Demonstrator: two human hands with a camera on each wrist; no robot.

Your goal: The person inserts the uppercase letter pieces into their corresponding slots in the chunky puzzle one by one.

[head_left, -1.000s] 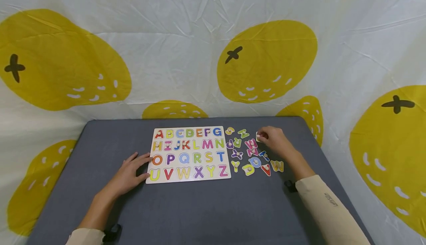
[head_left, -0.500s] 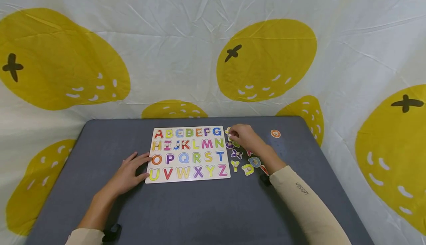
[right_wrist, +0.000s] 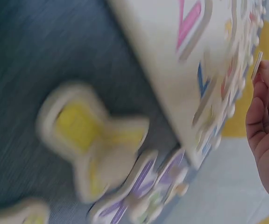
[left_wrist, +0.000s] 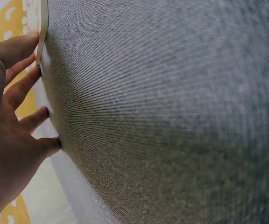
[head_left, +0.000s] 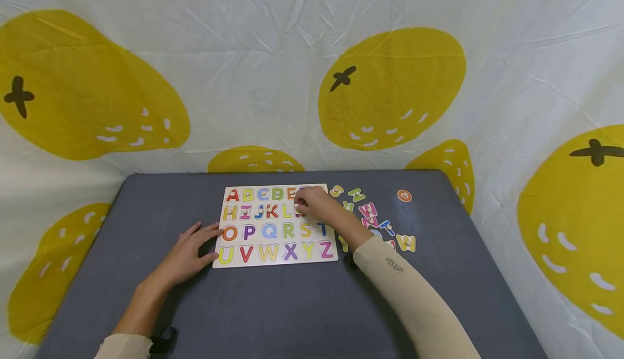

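Note:
A pale alphabet puzzle board lies on the grey table. My left hand rests at its left edge, fingers spread; in the left wrist view the thumb touches the board's side. Over the right part of the upper rows is my right hand. It pinches a thin letter puzzle piece between thumb and fingers, seen edge-on in the right wrist view, so its letter is hidden. Knobbed pieces from A to K fill the first sockets; the forearm covers part of the board's right side.
Several loose letter pieces lie right of the board, among them a yellow Y, a blue T and a W. An orange O sits apart at the back right. A fruit-patterned curtain hangs behind the table.
My right hand has moved left from the loose pieces to above the board, carrying the letter puzzle piece. The orange O has come into view. My left hand has stayed in place.

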